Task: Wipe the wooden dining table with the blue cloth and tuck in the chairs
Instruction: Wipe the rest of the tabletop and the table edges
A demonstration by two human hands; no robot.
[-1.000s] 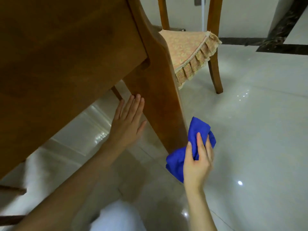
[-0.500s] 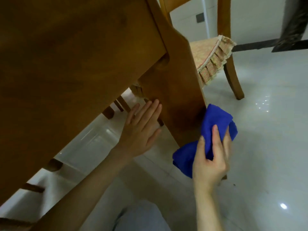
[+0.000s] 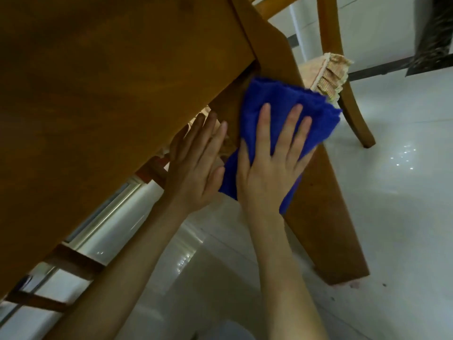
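Wooden dining table [image 3: 98, 94] is pictured from low beside one corner, its side rail filling the left of the view. Wooden rungs [image 3: 73, 261], apparently of a chair under the table, are glimpsed at the lower left.

Just below the rail's lower edge the left hand [image 3: 196, 168] is held flat, fingers straight and close together, with nothing held. Whether it touches the inner face of the leg cannot be told.

Beside it, the blue cloth [image 3: 277, 94] is pressed against the upper part of the table leg [image 3: 326, 217], right under the table's corner. It is held there by the right hand [image 3: 269, 168], whose fingers are spread straight over the fabric rather than curled round it. A tail of cloth is left hanging below the palm.

Beyond the leg, a second chair [image 3: 353, 114] with a fringed seat cushion [image 3: 328, 77] is seen on the pale glossy floor [image 3: 392, 192], apparently not pushed in.

Wiping is judged to be the step in hand, with this corner leg being cleaned, and the tucking in of chairs is judged unfinished. A stroke down the leg toward its foot is likely called for next, with flat pressure maintained so the cloth is not dropped.

No brand, label or writing can be read.
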